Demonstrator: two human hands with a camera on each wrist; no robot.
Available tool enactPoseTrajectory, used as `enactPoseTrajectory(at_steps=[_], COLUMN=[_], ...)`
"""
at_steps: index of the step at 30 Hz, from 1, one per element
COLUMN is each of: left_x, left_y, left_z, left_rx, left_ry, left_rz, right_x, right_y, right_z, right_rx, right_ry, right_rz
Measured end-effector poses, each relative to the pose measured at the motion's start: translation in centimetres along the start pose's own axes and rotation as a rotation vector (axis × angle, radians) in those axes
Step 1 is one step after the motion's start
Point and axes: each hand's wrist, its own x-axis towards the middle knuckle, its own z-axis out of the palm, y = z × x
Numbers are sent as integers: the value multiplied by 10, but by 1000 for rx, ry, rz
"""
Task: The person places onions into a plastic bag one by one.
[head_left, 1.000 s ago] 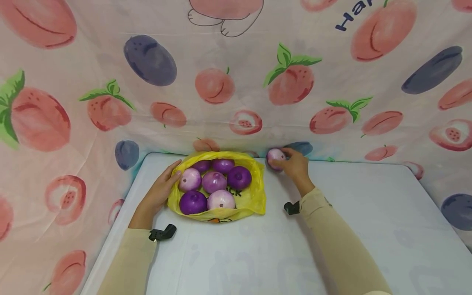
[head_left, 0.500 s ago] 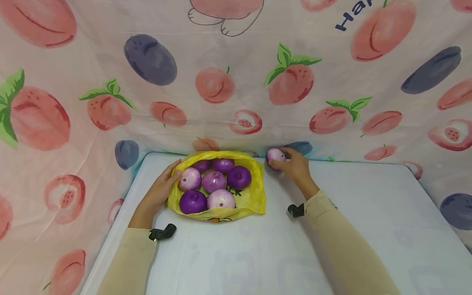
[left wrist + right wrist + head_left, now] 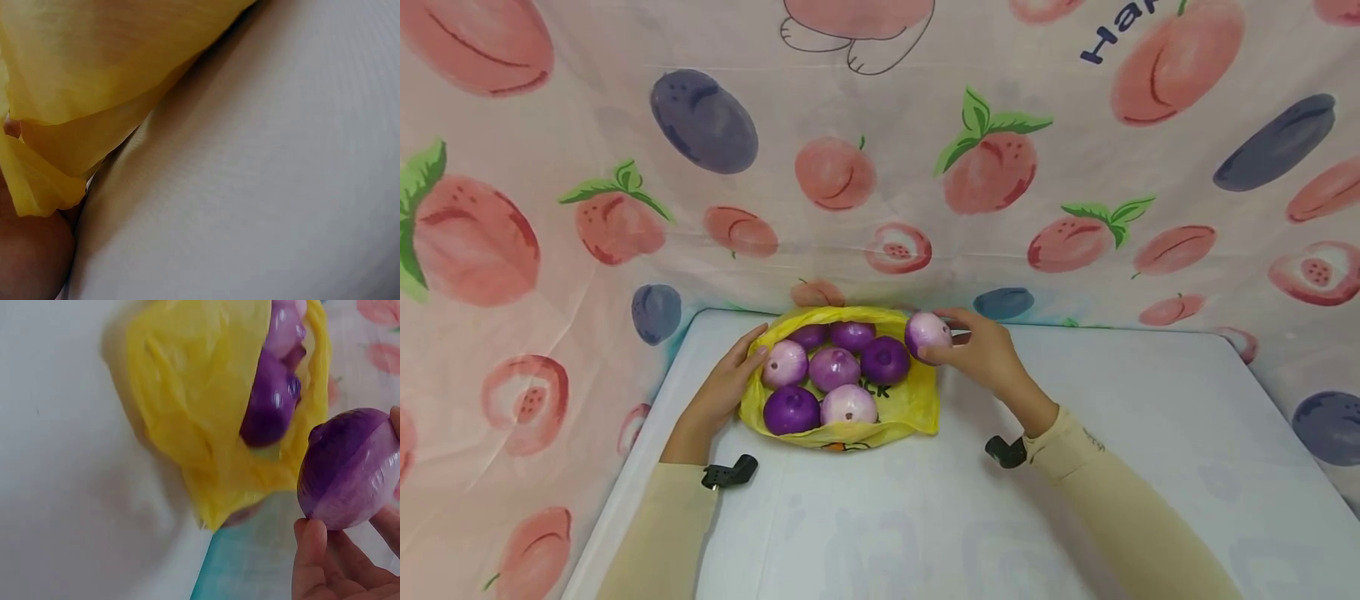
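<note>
My right hand point(image 3: 981, 350) holds a pale purple onion point(image 3: 927, 335) between thumb and fingers, over the right rim of a yellow plastic bag point(image 3: 925, 408). In the right wrist view the held onion point(image 3: 350, 469) shows a dark purple half and a lighter half, beside the bag point(image 3: 194, 381). My left hand point(image 3: 726, 387) grips the bag's left rim, thumb over the edge, fingers along the outside. Several onions lie in the wide mouth of the bag, among them a dark purple onion point(image 3: 792, 411) and a whitish onion point(image 3: 848, 404). In the left wrist view, yellow plastic point(image 3: 94, 81) covers most of the left hand.
The bag lies near the back edge of a white table point(image 3: 880, 517). Behind it hangs a pink cloth point(image 3: 850, 108) printed with peaches and dark fruit. A black wrist camera point(image 3: 730, 473) sits on the left wrist, and another black camera point(image 3: 1004, 452) on the right.
My right hand has brought the onion from the table's back edge, right of the bag, leftward over the bag's right rim. The left hand and the bag have stayed in place.
</note>
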Motion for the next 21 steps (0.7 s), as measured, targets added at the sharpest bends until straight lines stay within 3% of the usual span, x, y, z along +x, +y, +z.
enactPoseTrajectory(at_steps=[12, 21], left_x=[0, 2], left_y=[-1, -3], left_z=[0, 1], left_rx=[-1, -14], left_ry=[6, -4], left_rz=[-7, 8], right_x=[-16, -14], right_y=[-10, -10], right_z=[38, 58], right_rx=[-91, -281], right_ry=[-184, -183], right_rz=[-83, -143])
